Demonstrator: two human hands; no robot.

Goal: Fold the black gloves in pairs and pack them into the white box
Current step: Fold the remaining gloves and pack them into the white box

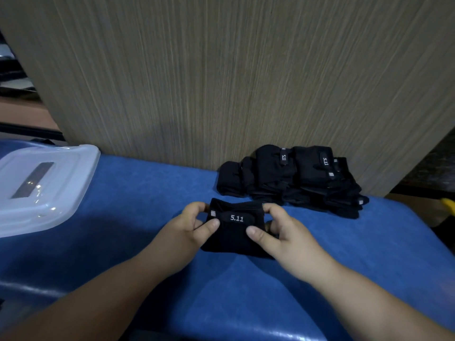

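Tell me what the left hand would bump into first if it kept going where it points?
The left hand pinches the folded glove, which would travel along with it. Beyond that, probably the pile of black gloves at the wooden panel, though depth is unclear.

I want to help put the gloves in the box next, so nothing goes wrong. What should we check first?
1. Hold on the glove bundle: the left hand and the right hand both pinch it. Ok.
2. Bundle folded: it looks compact, with the 5.11 label on top. Ok.
3. Two gloves inside the bundle: cannot tell.
4. Box open: the lid seems to be on. Not ok.
5. Room inside the box: cannot tell.
6. Way to the box over the blue mat: nothing lies between. Ok.
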